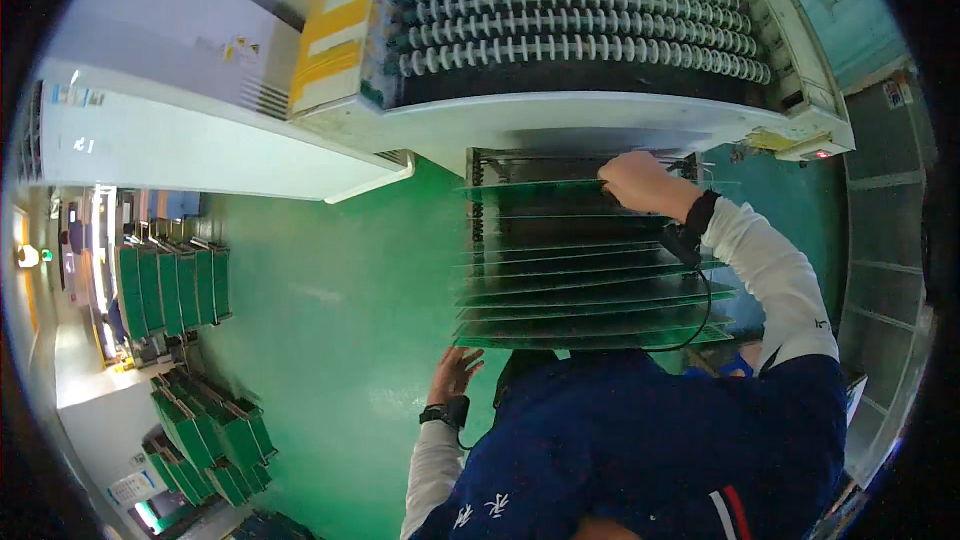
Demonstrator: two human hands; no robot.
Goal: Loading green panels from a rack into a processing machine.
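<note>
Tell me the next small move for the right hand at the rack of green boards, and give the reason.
Probably draw the top green board a little further out along its slots. The right hand already rests on that board's edge at the top of the rack, just below the white machine, while the left hand hangs open and apart, near the lowest boards.

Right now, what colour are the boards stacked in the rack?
Green, seen in the head view: the boards under the right hand.
</note>
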